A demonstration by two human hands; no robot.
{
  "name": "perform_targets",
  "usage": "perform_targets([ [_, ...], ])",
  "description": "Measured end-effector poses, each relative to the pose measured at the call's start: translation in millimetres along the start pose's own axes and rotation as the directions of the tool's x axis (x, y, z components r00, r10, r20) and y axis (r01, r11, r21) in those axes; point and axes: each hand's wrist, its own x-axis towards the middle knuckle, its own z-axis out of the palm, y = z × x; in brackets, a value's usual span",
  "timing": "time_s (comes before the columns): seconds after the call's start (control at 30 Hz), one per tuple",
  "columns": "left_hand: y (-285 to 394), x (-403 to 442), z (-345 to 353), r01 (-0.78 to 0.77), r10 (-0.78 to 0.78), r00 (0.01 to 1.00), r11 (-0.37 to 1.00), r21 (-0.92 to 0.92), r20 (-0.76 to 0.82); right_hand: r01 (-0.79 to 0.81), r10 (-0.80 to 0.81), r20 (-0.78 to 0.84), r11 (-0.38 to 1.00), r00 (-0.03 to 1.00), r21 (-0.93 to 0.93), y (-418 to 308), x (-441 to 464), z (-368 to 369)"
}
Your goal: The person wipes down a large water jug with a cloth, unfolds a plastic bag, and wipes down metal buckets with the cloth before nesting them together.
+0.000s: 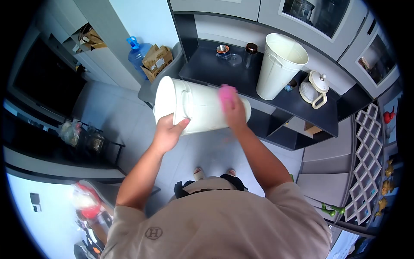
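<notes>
A white bucket lies tilted on its side in the air in front of me, its open mouth facing left. My left hand grips its rim, with the thumb on the outside wall near the handle and the other fingers hidden inside the mouth. My right hand presses a pink cloth against the outer wall near the base; the cloth is slightly blurred, and I cannot tell whether it is a rag or a sponge.
A second white bucket stands upright on the dark counter, beside a white glass-bodied kettle. A dark jar and small bowls sit further left. A blue water jug and cardboard box are at the back left.
</notes>
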Motion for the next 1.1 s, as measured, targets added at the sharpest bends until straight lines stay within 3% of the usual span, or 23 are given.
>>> perform_targets([
  [0.03,0.7,-4.9,-3.5,-0.022,0.022,1.0,0.999,-0.024,-0.002,0.02,-0.043,-0.083,0.967,0.996,-0.254,53.3,-7.4,-10.6],
  [0.1,-1.4,-13.5,-16.2,-0.019,0.018,0.999,1.0,0.022,0.027,-0.334,0.303,-0.218,0.934,0.928,-0.124,63.1,-8.2,-27.0],
  [0.13,-0.5,-14.4,-18.6,-0.046,0.043,0.998,0.997,0.063,0.049,-0.622,0.662,-0.127,0.743,0.739,0.248,36.7,-0.3,-38.3],
  [0.2,4.3,-12.2,-21.1,-0.108,0.094,0.99,0.984,0.141,0.106,-0.585,0.689,-0.014,0.625,0.724,0.516,74.8,8.4,-42.4],
  [0.23,5.6,-7.8,-24.4,-0.098,0.072,0.987,0.979,0.181,0.147,-0.552,0.688,0.042,0.542,0.724,0.634,81.5,15.6,-44.8],
  [0.3,7.2,0.5,-34.5,-0.076,0.017,0.975,0.962,0.261,0.222,-0.536,0.647,-0.035,0.659,0.761,0.527,84.0,21.4,-50.2],
  [0.5,-1.0,16.2,-16.2,-0.155,0.162,0.979,0.986,0.062,-0.126,-0.565,0.624,-0.269,0.78,0.734,0.269,88.4,16.1,-45.3],
  [0.57,-1.0,30.3,-19.2,0.087,-0.12,0.977,0.98,-0.181,-0.179,-0.634,0.623,-0.308,0.77,0.72,0.074,90.7,-2.2,-40.6],
  [0.6,-0.6,36.4,-19.3,0.198,-0.26,0.949,0.932,-0.304,-0.179,-0.654,0.656,-0.306,0.747,0.69,0.125,91.0,-13.2,-38.3],
  [0.63,9.6,38.4,-13.8,0.222,-0.28,0.927,0.946,-0.236,-0.252,-0.669,0.687,-0.3,0.722,0.662,0.176,93.5,-25.2,-34.6],
  [0.7,-22.7,56.0,-27.0,0.292,-0.343,0.93,0.909,-0.298,-0.133,-0.667,0.709,-0.323,0.702,0.627,0.249,108.1,-44.3,-25.7],
  [0.8,-16.8,60.0,-28.5,0.41,-0.457,0.888,0.837,-0.362,-0.053,-0.498,0.643,-0.382,0.761,0.664,0.416,97.1,-48.9,-24.8],
  [0.83,-5.7,58.6,-26.3,0.447,-0.503,0.863,0.802,-0.395,-0.045,-0.377,0.57,-0.401,0.801,0.717,0.464,98.0,-45.3,-25.7],
  [0.87,-1.1,57.8,-25.0,0.481,-0.546,0.837,0.765,-0.429,-0.034,-0.34,0.502,-0.426,0.851,0.753,0.401,98.7,-42.1,-28.1],
  [0.93,-15.9,58.3,-22.8,0.43,-0.489,0.872,0.797,-0.424,-0.034,-0.254,0.354,-0.461,0.93,0.814,0.266,71.8,-27.5,-41.3],
  [0.97,-21.6,57.8,-21.2,0.405,-0.46,0.887,0.811,-0.423,-0.033,-0.303,0.384,-0.434,0.921,0.815,0.245,58.9,-21.6,-47.6],
  [1.07,-4.3,44.4,-5.6,0.323,-0.429,0.898,0.791,-0.52,-0.096,-0.217,0.228,-0.397,0.973,0.889,0.074,59.7,-12.6,-49.1],
  [1.1,-6.2,41.9,2.4,0.276,-0.375,0.919,0.834,-0.478,-0.124,-0.231,0.286,-0.396,0.956,0.872,0.182,39.8,-7.8,-41.5],
])
